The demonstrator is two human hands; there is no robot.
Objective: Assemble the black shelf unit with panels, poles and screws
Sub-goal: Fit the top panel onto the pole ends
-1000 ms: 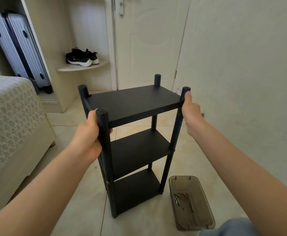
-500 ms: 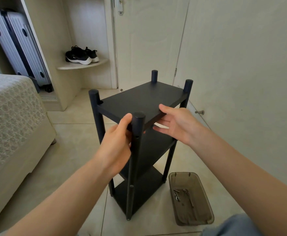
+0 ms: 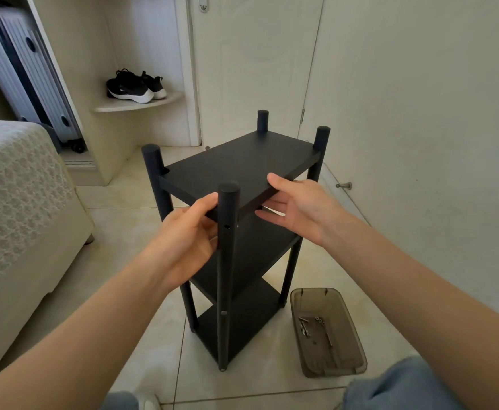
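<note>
The black shelf unit [image 3: 236,167] stands upright on the tiled floor, with three panels fixed between four poles. One corner pole [image 3: 227,261] faces me and shows an open screw hole just under the top panel. My left hand [image 3: 183,241] holds the top panel's near edge just left of that pole, thumb on top and fingers curled beneath. At the panel's right long edge is my right hand [image 3: 298,208], thumb on top and fingers spread underneath. Several screws [image 3: 316,327] lie in a brown plastic tray [image 3: 351,344] on the floor at the right.
A bed [image 3: 14,202] fills the left side. A suitcase [image 3: 26,75] and black shoes [image 3: 132,87] sit in the wardrobe niche behind. A closed door [image 3: 254,54] and a wall with a door stopper [image 3: 344,185] stand close behind and right of the unit.
The unit has turned so that one corner pole now faces me. Both hands left the front poles and took hold of the top panel's edges.
</note>
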